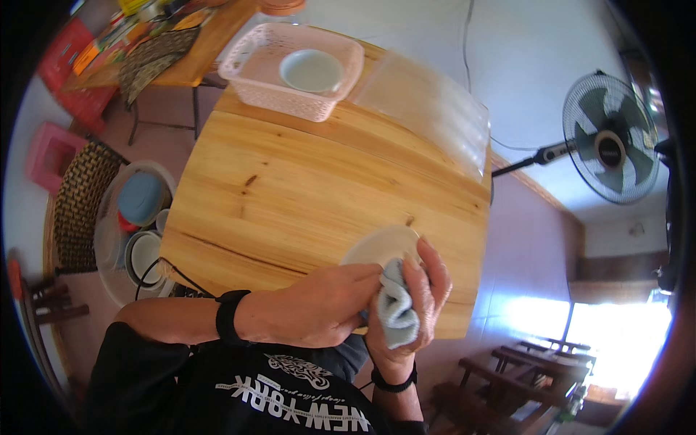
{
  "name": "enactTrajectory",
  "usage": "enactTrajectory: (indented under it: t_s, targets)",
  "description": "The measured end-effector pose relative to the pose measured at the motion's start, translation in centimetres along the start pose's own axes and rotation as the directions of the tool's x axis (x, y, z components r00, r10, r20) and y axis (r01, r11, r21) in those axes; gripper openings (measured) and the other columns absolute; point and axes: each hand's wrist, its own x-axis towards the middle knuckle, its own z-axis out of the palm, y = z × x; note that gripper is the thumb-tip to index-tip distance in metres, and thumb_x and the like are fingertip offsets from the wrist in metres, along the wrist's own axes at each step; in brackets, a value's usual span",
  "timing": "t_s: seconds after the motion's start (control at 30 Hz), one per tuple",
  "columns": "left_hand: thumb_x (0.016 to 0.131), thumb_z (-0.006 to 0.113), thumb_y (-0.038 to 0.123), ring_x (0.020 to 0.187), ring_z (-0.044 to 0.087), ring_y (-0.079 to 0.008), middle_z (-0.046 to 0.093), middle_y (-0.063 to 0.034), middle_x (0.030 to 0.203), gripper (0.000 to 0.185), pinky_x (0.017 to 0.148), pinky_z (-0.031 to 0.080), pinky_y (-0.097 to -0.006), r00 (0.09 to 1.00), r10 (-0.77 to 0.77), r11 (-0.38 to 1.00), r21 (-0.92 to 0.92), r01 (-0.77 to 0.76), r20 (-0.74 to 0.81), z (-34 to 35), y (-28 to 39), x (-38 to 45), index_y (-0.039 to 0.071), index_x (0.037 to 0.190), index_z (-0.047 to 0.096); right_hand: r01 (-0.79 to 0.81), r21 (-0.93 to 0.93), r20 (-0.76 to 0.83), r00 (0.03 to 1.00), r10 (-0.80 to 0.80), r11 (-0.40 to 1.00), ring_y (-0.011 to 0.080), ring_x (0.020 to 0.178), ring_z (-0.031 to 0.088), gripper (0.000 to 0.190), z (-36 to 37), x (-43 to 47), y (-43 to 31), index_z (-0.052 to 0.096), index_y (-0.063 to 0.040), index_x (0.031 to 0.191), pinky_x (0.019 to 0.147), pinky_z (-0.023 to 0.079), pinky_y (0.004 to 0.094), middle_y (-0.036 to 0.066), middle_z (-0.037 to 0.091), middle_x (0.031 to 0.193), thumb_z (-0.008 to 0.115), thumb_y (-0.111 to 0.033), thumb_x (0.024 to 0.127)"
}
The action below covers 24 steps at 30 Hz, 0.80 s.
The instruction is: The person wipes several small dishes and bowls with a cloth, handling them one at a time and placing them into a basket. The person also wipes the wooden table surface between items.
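Observation:
A pale, shallow bowl or dish (375, 247) is held tilted over the near right part of the wooden table, its lower side hidden by my hands. My left hand (326, 304) reaches across from the left and grips the near edge of the dish, with some fingertips out of sight. A light blue-grey cloth (397, 310) is bunched in my right hand (427, 288). That hand's fingers curve up around the dish's right side, pressing the cloth close to it. Both wrists wear black bands.
A pink plastic basket (272, 100) holding a white bowl (311, 70) stands at the table's (304, 174) far side, beside a clear plastic sheet or bag (424, 103). Left of the table, a translucent tub (103, 266) holds dishes. A standing fan (609, 138) is at right.

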Motion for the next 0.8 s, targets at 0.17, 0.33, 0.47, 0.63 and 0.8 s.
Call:
enactTrajectory:
  t_s: [0.17, 0.33, 0.47, 0.63, 0.8]
  targets:
    - [0.076, 0.062, -0.001, 0.087, 0.058, -0.0368, 0.056, -0.0162, 0.093, 0.023, 0.068, 0.05, -0.0428, 0.999, 0.053, 0.992, 0.111, -0.052, -0.004, 0.6, 0.9, -1.1, 0.0, 0.096, 0.053, -0.083, 0.141, -0.025, 0.996, 0.087, 0.986, 0.0351, 0.119, 0.053, 0.053, -0.6, -0.4, 0.6, 0.054, 0.004, 0.126, 0.101, 0.043, 0.0448, 0.024, 0.053, 0.131, 0.063, -0.032, 0.088]
    - [0.085, 0.06, 0.004, 0.08, 0.057, -0.0337, 0.052, -0.0131, 0.091, 0.016, 0.066, 0.049, -0.0389, 0.989, 0.132, 0.986, 0.093, -0.137, 0.065, 0.4, 2.4, -1.9, -0.002, 0.098, 0.054, -0.465, 0.564, 0.022, 0.835, 0.55, 0.683, 0.0304, 0.106, 0.059, 0.062, -1.7, -0.1, 1.2, 0.053, 0.006, 0.12, 0.093, 0.047, 0.0411, 0.022, 0.062, 0.115, 0.066, -0.043, 0.086]
    - [0.09, 0.057, 0.005, 0.077, 0.055, -0.0346, 0.05, -0.014, 0.091, 0.012, 0.065, 0.047, -0.0401, 0.979, 0.183, 0.983, -0.049, -0.179, 0.089, 0.3, 3.4, -2.4, -0.002, 0.099, 0.053, -0.556, 0.762, 0.293, 0.753, 0.589, 0.332, 0.027, 0.101, 0.062, 0.058, -1.8, -0.3, 1.6, 0.045, 0.0, 0.133, 0.092, 0.05, 0.0398, 0.018, 0.064, 0.112, 0.053, -0.044, 0.096]
    - [0.095, 0.055, 0.006, 0.08, 0.052, -0.0378, 0.049, -0.0153, 0.092, 0.012, 0.068, 0.044, -0.0408, 0.985, 0.17, 0.958, -0.24, -0.158, 0.029, 0.4, 3.5, -2.2, -0.001, 0.103, 0.05, -0.589, 0.771, 0.3, 0.67, 0.679, 0.241, 0.0338, 0.101, 0.064, 0.069, -1.2, -0.2, 1.4, 0.042, 0.003, 0.136, 0.09, 0.051, 0.0431, 0.025, 0.062, 0.116, 0.049, -0.053, 0.095]
    - [0.099, 0.051, 0.009, 0.076, 0.054, -0.0298, 0.051, -0.0147, 0.092, 0.017, 0.063, 0.043, -0.0375, 0.984, 0.035, 0.869, -0.481, -0.116, -0.174, 1.0, 4.5, -1.5, -0.002, 0.112, 0.048, -0.7, 0.562, 0.148, 0.61, 0.779, 0.441, 0.0314, 0.095, 0.066, 0.082, -0.3, 0.5, 0.2, 0.044, -0.001, 0.136, 0.082, 0.054, 0.0377, 0.024, 0.062, 0.12, 0.044, -0.069, 0.091]
